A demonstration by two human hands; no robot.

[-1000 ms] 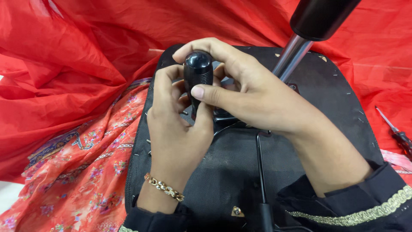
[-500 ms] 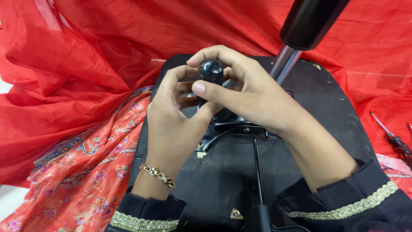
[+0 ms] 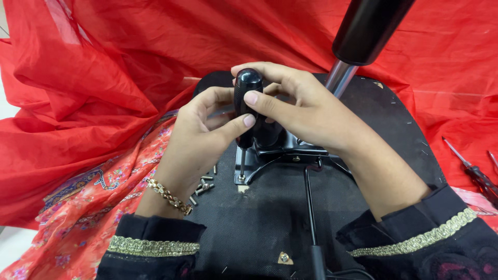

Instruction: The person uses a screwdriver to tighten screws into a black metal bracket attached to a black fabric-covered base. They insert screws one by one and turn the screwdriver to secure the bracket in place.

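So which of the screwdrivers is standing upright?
The black-handled screwdriver gripped by both hands over the chair's metal plate; the red-and-black one lies flat on the red cloth, right.

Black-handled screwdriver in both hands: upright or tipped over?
Upright. The black-handled screwdriver stands vertical, its thin metal shaft pointing straight down onto the black metal bracket, gripped by left hand and right hand.
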